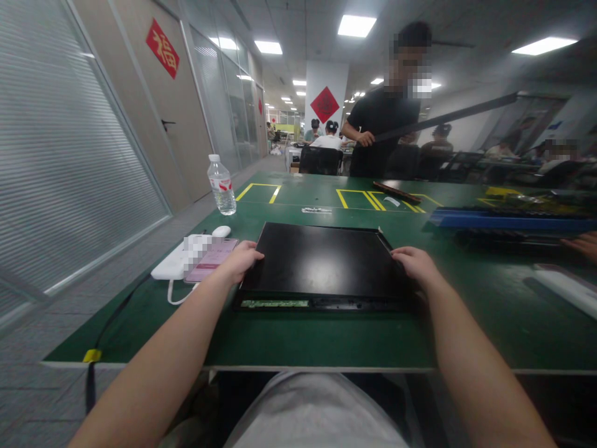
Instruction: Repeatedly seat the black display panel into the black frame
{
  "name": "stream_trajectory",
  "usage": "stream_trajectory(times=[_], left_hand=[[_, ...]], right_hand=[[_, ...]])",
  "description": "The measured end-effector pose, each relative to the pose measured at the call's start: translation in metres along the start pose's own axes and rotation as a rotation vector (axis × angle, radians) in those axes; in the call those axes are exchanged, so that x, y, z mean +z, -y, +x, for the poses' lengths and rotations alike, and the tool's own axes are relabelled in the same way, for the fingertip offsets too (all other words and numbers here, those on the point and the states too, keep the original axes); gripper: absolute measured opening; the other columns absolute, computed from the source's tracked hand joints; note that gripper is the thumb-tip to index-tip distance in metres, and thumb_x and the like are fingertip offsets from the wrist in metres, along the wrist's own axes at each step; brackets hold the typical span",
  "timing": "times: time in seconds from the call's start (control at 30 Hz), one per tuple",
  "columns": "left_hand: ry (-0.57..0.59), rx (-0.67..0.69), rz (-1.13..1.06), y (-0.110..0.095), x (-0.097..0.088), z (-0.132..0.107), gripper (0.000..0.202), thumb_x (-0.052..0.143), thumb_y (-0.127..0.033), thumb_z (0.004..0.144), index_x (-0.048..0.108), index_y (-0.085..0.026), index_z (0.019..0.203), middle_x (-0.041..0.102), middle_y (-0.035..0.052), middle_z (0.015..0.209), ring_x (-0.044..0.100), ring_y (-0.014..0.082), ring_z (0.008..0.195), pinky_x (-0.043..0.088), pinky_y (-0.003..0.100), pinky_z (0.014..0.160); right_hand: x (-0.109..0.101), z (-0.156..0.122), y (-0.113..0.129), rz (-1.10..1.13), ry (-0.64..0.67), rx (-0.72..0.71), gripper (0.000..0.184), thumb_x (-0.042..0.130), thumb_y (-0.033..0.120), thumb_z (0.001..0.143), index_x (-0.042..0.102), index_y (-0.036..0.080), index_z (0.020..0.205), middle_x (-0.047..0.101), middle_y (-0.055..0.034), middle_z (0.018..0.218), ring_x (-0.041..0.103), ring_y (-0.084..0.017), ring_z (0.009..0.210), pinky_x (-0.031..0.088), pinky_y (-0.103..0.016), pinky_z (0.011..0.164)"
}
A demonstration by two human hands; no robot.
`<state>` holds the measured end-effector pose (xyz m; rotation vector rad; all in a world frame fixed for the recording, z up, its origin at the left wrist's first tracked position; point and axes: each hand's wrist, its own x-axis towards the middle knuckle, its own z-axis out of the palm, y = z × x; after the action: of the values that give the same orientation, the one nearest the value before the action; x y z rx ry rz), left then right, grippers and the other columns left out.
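Observation:
A flat black LCD panel (321,258) lies over a black frame on the table in front of me. Along the frame's near side, a narrow green circuit board (275,304) shows. My left hand (243,258) grips the panel's left edge, thumb on top and fingers partly hidden beneath. On the opposite side my right hand (413,262) pinches the right edge near the far corner; its other fingers are hidden. The panel's near edge sits a little above the frame's lower strip. Whether its far edge touches the frame I cannot tell.
Left of the panel are a phone (212,261), a white power bank (172,258) with a cable, a white mouse (221,231) and a water bottle (222,186). Blue-edged parts (508,219) are at right, near another person's hand (583,244). A standing person (387,118) holds a long dark strip.

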<state>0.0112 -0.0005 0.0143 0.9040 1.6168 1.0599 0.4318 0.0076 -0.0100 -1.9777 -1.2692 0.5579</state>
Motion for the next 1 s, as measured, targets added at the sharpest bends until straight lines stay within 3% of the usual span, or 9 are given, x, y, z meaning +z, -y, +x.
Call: stream_trajectory(times=[0.5,0.73,1.0], left_hand=[[0.068,0.072,-0.068,0.006,-0.006,0.011,0.047,0.065,-0.008,0.078,0.055,-0.021,0.122,0.068,-0.0003,0.070,0.067,0.0186,0.056,0.056,0.032,0.059],[0.113,0.113,-0.151,0.009,-0.010,0.017,0.044,0.068,-0.008,0.076,0.057,-0.022,0.117,0.071,0.0006,0.074,0.068,0.0179,0.056,0.057,0.031,0.060],[0.110,0.116,-0.140,0.012,-0.009,0.019,0.045,0.071,-0.010,0.075,0.057,-0.021,0.116,0.071,0.0007,0.072,0.068,0.0185,0.057,0.057,0.031,0.059]], right_hand=[[0.001,-0.001,-0.002,0.022,0.007,-0.003,0.026,0.061,0.026,0.077,0.075,0.015,0.096,0.058,-0.0005,0.057,0.044,-0.010,0.044,0.031,-0.022,0.040],[0.001,-0.002,0.000,0.031,0.008,-0.007,0.026,0.060,0.025,0.077,0.075,0.014,0.096,0.057,-0.0002,0.055,0.043,-0.010,0.042,0.030,-0.023,0.039],[0.001,-0.003,0.001,0.013,0.001,-0.005,0.026,0.060,0.024,0.076,0.076,0.015,0.095,0.067,-0.0029,0.069,0.045,-0.009,0.044,0.034,-0.022,0.041]])
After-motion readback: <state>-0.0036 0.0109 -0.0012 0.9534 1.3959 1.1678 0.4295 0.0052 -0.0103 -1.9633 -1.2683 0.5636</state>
